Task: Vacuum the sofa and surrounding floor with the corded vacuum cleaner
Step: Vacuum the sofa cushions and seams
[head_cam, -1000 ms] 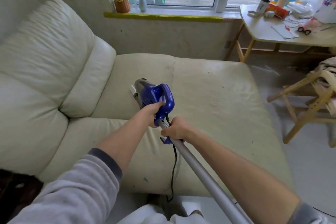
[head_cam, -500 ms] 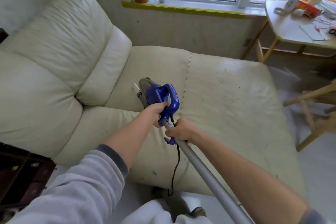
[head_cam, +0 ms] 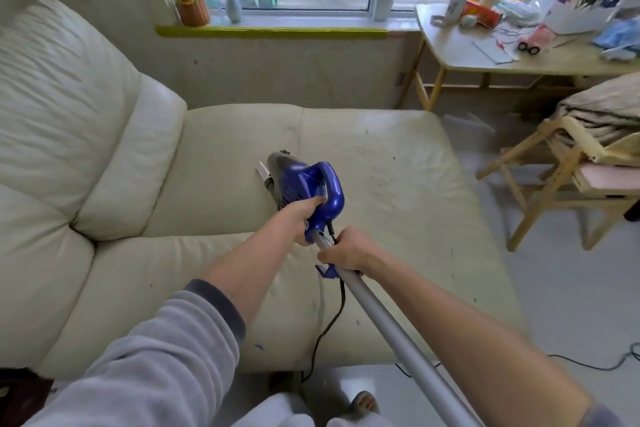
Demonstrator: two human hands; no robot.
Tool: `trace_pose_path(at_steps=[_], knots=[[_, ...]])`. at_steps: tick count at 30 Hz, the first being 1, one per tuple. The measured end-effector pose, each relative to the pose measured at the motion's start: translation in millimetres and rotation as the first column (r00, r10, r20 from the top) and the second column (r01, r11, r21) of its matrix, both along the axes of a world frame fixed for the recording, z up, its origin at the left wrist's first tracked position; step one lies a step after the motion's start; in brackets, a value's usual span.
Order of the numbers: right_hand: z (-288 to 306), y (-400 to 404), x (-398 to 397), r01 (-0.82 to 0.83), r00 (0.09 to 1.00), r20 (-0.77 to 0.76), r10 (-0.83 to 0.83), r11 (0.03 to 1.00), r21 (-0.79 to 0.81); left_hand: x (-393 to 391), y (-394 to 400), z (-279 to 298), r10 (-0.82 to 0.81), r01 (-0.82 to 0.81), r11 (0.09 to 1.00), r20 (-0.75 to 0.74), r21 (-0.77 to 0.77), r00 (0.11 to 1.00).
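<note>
I see the vacuum (head_cam: pixel 304 187) lying on the sofa (head_cam: pixel 221 156), its glossy blue plastic body resting on the flat seat cushion just left of the stitched seam. A grey rounded dust cup and a small white nozzle stick out ahead of it, pointing toward the puffy, wrinkled back cushions. My left hand (head_cam: pixel 294 218) has its fingers wrapped round the looped blue handle, a firm grip. My right hand (head_cam: pixel 346 251) curls round the smooth grey metal tube (head_cam: pixel 398 333), just behind the blue body, and the tube runs straight back toward me. A thin black cord (head_cam: pixel 332 315) hangs from the handle down over the sofa's front edge to the pale floor (head_cam: pixel 568 288). The cream leather seat is creased and dotted with dark specks to the right of the seam. A wooden bench (head_cam: pixel 460 52) with rounded corners stands by the window, cluttered, and a slatted wooden chair (head_cam: pixel 554 177) with folded cloth is at right.
</note>
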State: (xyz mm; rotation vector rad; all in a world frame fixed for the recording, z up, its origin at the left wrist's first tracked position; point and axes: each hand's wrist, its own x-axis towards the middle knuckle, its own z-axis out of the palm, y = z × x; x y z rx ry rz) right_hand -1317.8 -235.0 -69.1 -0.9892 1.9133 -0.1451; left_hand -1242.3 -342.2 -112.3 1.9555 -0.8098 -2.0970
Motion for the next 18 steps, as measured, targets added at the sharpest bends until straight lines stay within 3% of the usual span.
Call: trace_pose_path(at_steps=[10, 18], knots=[[15, 46, -70, 0.153, 0.984, -0.084, -0.156, 0.987, -0.045, -89, 35, 9, -0.166, 0.165, 0.986, -0.100, -0.025, 0.981], [18, 51, -78, 0.128, 0.982, -0.131, -0.134, 0.990, -0.052, -100, 43, 0, -0.117, 0.111, 0.993, -0.185, -0.046, 0.976]])
